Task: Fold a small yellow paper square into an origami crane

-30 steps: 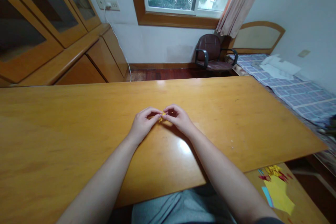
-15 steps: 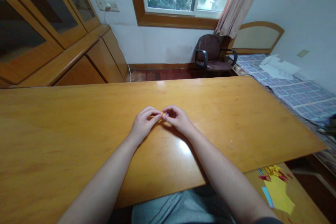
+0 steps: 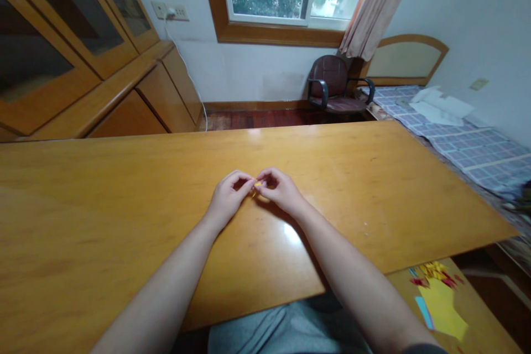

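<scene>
Yellow piece (image 3: 258,183) has turned slightly since the earlier frame; left hand (image 3: 226,194) and right hand (image 3: 281,191) hardly shift. Each pinches it, thumb against fingers, nearly closed, over the middle of the tabletop (image 3: 124,204). A thin end points to the near side; fingers hide the rest, long axis unclear. Far left: glass-doored cabinet (image 3: 85,82), contents too dim to tell. Near right, lower down: yellow paper (image 3: 446,310), small folded pieces (image 3: 433,271).

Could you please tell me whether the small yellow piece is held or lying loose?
Held: the yellow piece shows where the left hand and right hand pinch together, partly covering it.
</scene>
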Demonstrator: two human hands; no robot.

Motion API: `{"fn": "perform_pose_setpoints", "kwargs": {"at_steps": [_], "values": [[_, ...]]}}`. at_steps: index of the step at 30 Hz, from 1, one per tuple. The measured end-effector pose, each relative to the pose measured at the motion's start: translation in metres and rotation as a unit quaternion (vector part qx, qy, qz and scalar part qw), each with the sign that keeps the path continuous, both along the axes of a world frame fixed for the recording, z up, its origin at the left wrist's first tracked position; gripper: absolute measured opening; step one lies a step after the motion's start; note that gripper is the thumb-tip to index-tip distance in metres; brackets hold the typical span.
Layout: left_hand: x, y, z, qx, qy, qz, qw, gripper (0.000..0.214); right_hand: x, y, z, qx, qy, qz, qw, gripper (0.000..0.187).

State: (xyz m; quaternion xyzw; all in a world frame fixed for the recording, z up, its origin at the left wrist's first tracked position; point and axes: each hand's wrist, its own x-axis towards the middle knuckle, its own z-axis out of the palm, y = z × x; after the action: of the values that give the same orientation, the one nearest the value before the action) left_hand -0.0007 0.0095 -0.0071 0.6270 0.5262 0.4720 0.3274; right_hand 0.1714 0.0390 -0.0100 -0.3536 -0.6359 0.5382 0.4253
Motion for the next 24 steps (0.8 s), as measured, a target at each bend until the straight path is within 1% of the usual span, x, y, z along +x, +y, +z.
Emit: {"fn": "perform_pose_setpoints", "kwargs": {"at_steps": [3,6,13,17,21,24], "values": [[0.0025,0.0009,0.0005,-0.029,-0.038,0.005,0.999,0.019,0.0001,0.0001,0.0011,-0.007,-0.007,0.002,1.000,0.021],[0.0039,0.0017,0.0024,-0.043,-0.055,0.004,0.998,0.021,0.0001,0.0006,0.0001,-0.015,-0.002,0.003,1.000,0.023],[0.0017,0.0035,0.0019,-0.072,-0.105,0.006,0.992,0.029,-0.0016,0.0023,-0.0053,-0.049,0.061,0.008,0.997,0.033],[0.0013,0.0039,0.0000,-0.093,-0.157,0.009,0.983,0.032,-0.0019,0.0046,-0.0066,-0.082,0.096,0.006,0.992,0.040],[0.0017,0.0045,-0.0028,-0.115,-0.211,0.005,0.971,0.031,-0.0007,0.0064,-0.0072,-0.106,0.134,0.014,0.985,0.043],[0.0013,0.0046,-0.0056,-0.116,-0.222,0.000,0.968,0.030,-0.0002,0.0064,-0.0073,-0.114,0.142,0.020,0.983,0.046]]}}
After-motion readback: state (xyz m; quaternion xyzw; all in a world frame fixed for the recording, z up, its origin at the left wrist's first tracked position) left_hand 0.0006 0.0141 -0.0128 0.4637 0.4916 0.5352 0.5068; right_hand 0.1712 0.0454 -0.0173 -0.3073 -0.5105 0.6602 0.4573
